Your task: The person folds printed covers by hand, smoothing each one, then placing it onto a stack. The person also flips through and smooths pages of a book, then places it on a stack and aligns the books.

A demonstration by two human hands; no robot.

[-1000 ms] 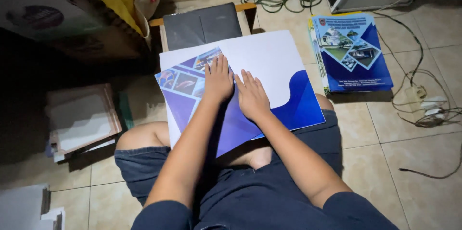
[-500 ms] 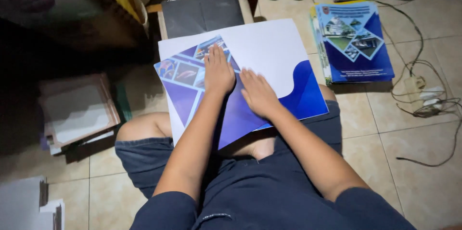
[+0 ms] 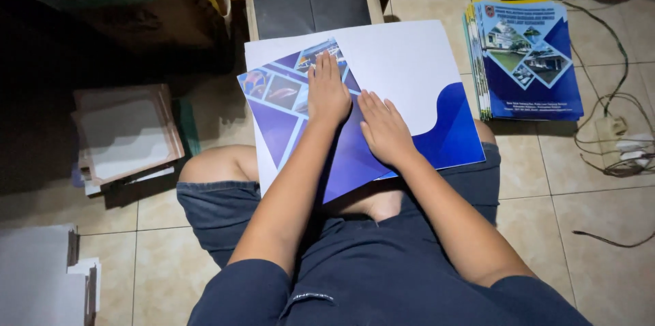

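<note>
Left hand (image 3: 327,93) slid up the folder (image 3: 409,73) — right hand (image 3: 385,128) unmoved, both grips flat-open.

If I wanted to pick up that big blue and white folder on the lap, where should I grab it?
Probably the right edge of the folder, coming from the right side. That white and blue part lies flat and bare, and its edge sticks out past the knee over the tiled floor, so fingers could slip under. The left hand and right hand press flat on the folded-over flap, so the middle is covered.
</note>
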